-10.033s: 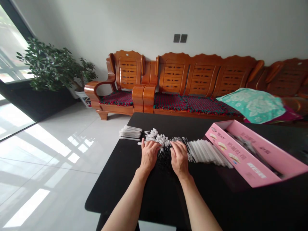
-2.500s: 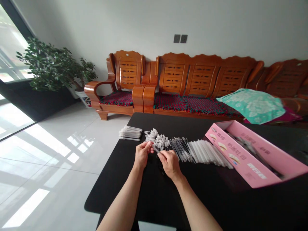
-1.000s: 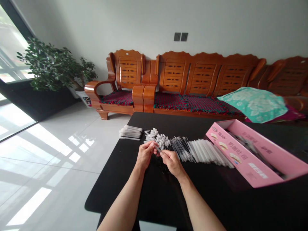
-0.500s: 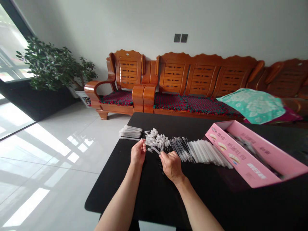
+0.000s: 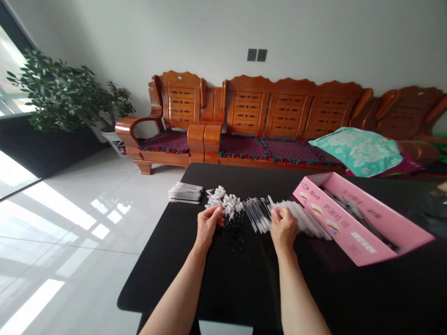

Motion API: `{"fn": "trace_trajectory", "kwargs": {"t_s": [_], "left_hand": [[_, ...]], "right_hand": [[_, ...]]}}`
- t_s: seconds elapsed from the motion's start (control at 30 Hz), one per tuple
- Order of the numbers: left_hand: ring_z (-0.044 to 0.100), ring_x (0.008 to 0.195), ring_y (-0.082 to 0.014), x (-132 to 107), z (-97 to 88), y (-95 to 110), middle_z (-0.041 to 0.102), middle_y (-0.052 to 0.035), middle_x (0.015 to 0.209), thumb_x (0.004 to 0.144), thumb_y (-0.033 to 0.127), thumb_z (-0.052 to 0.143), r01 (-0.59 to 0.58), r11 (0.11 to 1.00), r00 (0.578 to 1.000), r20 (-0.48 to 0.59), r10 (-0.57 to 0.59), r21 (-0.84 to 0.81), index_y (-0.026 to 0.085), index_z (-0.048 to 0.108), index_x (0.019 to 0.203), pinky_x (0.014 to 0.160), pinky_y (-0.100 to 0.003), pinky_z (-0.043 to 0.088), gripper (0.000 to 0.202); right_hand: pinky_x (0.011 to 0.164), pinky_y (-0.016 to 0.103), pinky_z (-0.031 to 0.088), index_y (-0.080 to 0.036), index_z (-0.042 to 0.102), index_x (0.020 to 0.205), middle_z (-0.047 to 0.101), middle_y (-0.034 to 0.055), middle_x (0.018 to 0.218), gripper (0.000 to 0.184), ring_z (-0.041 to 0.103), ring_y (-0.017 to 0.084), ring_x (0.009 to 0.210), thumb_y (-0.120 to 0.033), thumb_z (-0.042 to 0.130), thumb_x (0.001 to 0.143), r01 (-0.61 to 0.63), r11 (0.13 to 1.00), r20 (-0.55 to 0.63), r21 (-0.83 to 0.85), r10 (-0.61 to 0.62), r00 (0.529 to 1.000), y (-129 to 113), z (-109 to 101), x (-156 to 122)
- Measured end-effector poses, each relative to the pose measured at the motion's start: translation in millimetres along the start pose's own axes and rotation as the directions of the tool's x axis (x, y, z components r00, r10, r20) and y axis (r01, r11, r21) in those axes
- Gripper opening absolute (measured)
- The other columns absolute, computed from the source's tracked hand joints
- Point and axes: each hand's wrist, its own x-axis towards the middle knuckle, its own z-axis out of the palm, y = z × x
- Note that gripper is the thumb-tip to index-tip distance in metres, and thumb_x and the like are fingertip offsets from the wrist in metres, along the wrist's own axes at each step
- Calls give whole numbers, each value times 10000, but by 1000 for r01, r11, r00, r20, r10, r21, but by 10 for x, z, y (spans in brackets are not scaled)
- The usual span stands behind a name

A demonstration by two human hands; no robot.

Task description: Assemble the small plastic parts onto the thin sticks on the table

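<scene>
- Right hand (image 5: 284,228): positioned over the boundary between the row of dark-cored thin rods (image 5: 256,216) and the row of translucent white tubes (image 5: 307,218).
- Held part: one white tube (image 5: 270,201) projects beyond the right fingertips. Its long axis slants from upper left toward the palm; its lower portion is concealed by the hand.
- Right grip: narrow, thumb and fingers pinched around this tube.
- Key relation: the tube row lies beneath and to the right of the right hand; the rods lie directly to its left. Both rows slant from upper left to lower right, roughly parallel to the held tube. The right hand is the nearer hand to both.
- Left hand (image 5: 208,224): located at the near-left edge of the pile of short white caps (image 5: 232,204), well apart from the right hand.
- Left grip: thumb and forefinger drawn close together. Whether a small part is held between them cannot be told.
- Small black pieces (image 5: 234,232): scattered on the desk (image 5: 164,279) between the hands, on the near side of the caps.
- Stack of white sticks (image 5: 186,191): at the left desk edge, lying approximately crosswise.
- Pink cardboard box (image 5: 344,232): just beyond the tube row, at right.
</scene>
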Motion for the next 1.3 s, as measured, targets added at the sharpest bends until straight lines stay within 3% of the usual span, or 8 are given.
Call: {"fn": "trace_trajectory", "kwargs": {"t_s": [0.13,0.27,0.43,0.57,0.73,0.93,1.2,1.3], "left_hand": [[592,551,-134,-14,5,19,683,-55,692,733,507,761,-10,1000,1000,-22,10,11,106,774,837,472,-226,503,415],[585,536,-123,-11,-7,6,679,-48,687,725,514,766,-2,1000,999,-42,3,6,104,774,843,469,-221,501,427],[592,527,-125,19,-32,-47,679,-48,674,750,519,743,-11,999,999,-46,13,40,90,769,894,471,-222,510,453],[601,510,-132,62,-76,-95,682,-52,663,758,497,731,-17,997,997,-71,22,79,79,760,937,457,-228,511,455],[594,450,-145,86,-137,-111,663,-35,594,726,417,756,7,988,986,-163,19,154,116,736,911,382,-215,458,353],[542,382,-128,59,-163,-91,600,9,512,737,342,742,25,914,979,-194,59,406,179,729,796,338,-190,374,173],[572,430,-132,99,-188,-126,610,28,545,692,238,769,16,936,972,-225,68,353,193,734,888,440,-208,436,205],[627,542,-173,158,-293,-98,665,-22,652,762,260,711,-54,864,940,-265,213,501,200,749,891,569,-275,515,147]], "right_hand": [[830,425,390,-181,627,708,659,119,760,195,558,273,821,-289,559,855,26,989,-115,-143,-43,992,271,-23,59],[959,520,328,-197,601,657,647,127,853,137,504,320,1022,-234,577,787,58,980,-109,-188,-80,991,263,46,39],[989,557,310,-186,627,699,642,157,929,126,462,350,1115,-263,574,783,26,981,-116,-190,-49,992,224,103,27],[989,529,340,-175,642,793,662,147,949,114,503,323,1070,-262,574,821,63,988,-108,-138,-79,991,184,92,2],[942,464,409,-180,630,829,664,109,814,112,560,276,928,-221,534,868,109,994,-49,-29,-110,993,41,96,-81],[922,462,437,-173,644,838,670,127,826,133,571,289,942,-212,521,873,117,993,-43,-24,-118,992,-36,104,-115],[910,453,450,-166,655,839,667,134,831,146,567,290,940,-219,523,872,94,995,-42,-19,-94,995,-16,119,-135],[915,447,449,-159,658,841,668,139,838,149,568,291,953,-215,522,871,86,996,-41,-19,-87,995,-2,138,-148]]}}
